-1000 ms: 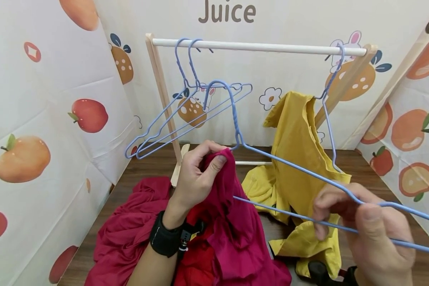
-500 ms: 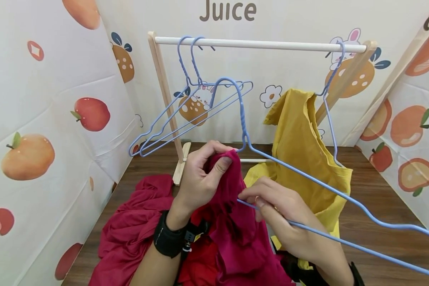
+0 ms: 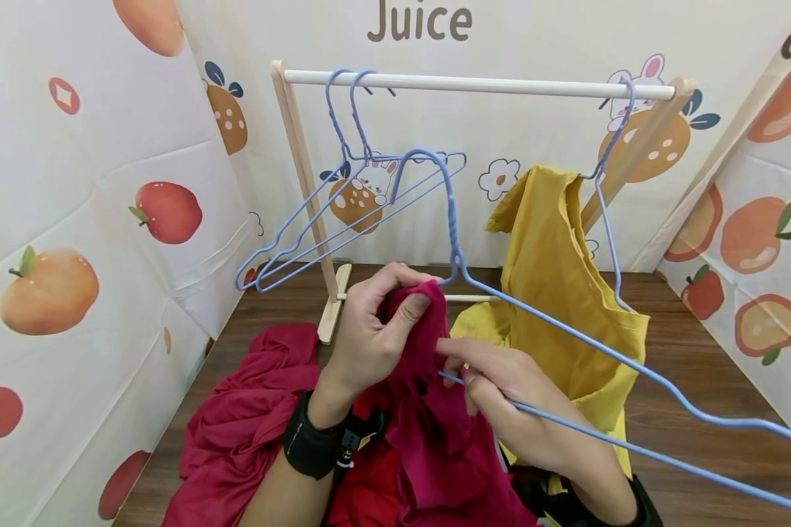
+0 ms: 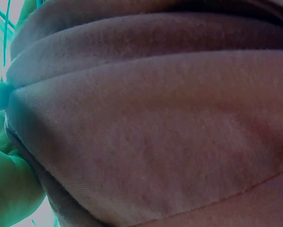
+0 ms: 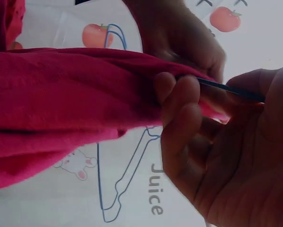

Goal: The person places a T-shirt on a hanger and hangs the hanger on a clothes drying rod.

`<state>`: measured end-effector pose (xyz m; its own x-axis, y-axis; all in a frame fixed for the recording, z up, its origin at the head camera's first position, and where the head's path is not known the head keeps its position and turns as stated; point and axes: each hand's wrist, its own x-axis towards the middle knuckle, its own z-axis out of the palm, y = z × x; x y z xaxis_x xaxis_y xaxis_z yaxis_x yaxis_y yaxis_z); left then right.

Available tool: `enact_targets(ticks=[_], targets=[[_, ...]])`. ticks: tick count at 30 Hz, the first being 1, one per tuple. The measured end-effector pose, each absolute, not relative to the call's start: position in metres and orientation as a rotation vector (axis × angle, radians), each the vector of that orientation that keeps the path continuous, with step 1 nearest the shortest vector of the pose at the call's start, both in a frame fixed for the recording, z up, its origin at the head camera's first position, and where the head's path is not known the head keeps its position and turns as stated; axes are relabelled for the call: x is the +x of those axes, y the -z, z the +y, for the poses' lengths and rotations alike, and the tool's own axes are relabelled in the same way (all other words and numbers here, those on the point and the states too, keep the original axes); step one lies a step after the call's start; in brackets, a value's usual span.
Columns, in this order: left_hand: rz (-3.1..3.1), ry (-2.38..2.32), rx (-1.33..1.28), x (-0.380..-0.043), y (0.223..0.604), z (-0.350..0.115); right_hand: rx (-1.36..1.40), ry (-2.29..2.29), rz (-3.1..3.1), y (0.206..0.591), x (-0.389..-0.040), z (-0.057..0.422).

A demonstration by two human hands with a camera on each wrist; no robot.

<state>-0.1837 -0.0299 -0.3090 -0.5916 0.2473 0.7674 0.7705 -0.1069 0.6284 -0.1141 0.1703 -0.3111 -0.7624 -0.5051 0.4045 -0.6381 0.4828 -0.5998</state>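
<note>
Near the middle of the head view my left hand [image 3: 376,333] pinches a bunched magenta garment [image 3: 428,439] at its top, with the thumb over the cloth. A blue clothes hanger [image 3: 567,333] has its near-left end inside that cloth; its hook stands up and its other end runs off to the right. My right hand [image 3: 514,388] has curled fingers at the garment's opening, touching the cloth [image 5: 84,90], and the hanger's lower bar [image 5: 226,88] passes between its thumb and fingers. In the left wrist view, close fabric [image 4: 155,123] fills most of the picture.
Behind the hands stands a small rack with a white rail [image 3: 474,83]. Two bare blue hangers [image 3: 310,208] hang at its left; a yellow garment [image 3: 554,271] hangs on another at the right. A dark red garment [image 3: 244,410] and a bright red cloth [image 3: 365,487] lie on the table [image 3: 692,366].
My right hand has moved left along the hanger to the garment's edge; its index finger now reaches onto the cloth. The hanger and left hand have shifted slightly right.
</note>
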Motion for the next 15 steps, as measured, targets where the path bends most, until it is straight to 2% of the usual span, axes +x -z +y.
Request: enact_targets(ticks=[7, 15], targets=[[-1.768, 1.655, -1.137, -0.183, 0.309, -0.026, 0.866, -0.795, -2.685, 0.317, -0.117, 0.157], [-1.775, 1.541, -1.106, -0.183, 0.309, -0.029, 0.639, -0.692, -2.844, 0.317, -0.118, 0.157]])
